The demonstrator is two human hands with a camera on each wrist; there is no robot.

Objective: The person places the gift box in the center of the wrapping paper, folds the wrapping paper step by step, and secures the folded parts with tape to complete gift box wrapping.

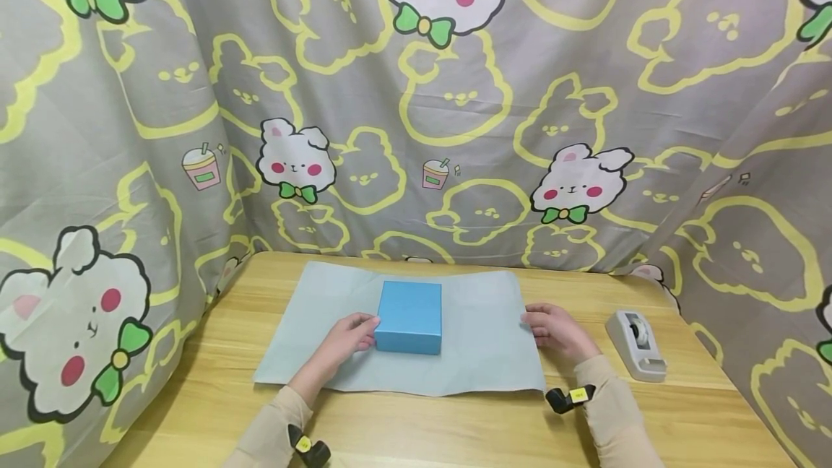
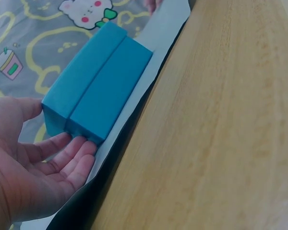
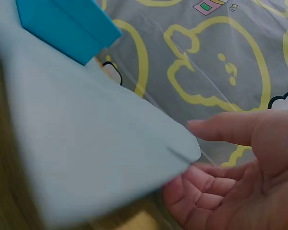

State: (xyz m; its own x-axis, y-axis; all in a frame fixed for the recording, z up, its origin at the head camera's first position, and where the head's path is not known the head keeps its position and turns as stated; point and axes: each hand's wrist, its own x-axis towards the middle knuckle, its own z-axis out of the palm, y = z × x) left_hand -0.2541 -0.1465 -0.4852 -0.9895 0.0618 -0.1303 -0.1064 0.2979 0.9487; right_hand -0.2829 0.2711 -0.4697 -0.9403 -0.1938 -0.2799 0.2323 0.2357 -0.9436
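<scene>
A shiny blue box [image 1: 409,316] with a lid seam lies on a pale sheet of wrapping paper [image 1: 481,352]. At the box's left end is my left hand [image 1: 347,341]. In the left wrist view, its thumb [image 2: 31,108] meets the upper corner while the nearly straight fingers [image 2: 69,160] touch lower down. My right hand [image 1: 557,327] is at the paper's right edge. The right wrist view has its thumb [image 3: 221,127] beside the edge and its bent fingers [image 3: 201,191] just under it, with a gap between thumb and fingers.
A white tape dispenser [image 1: 637,345] stands on the wooden table [image 1: 422,428], right of my right hand. Patterned grey curtains [image 1: 468,157] hang behind the table and along both sides. Each wrist wears a small black camera [image 1: 569,399].
</scene>
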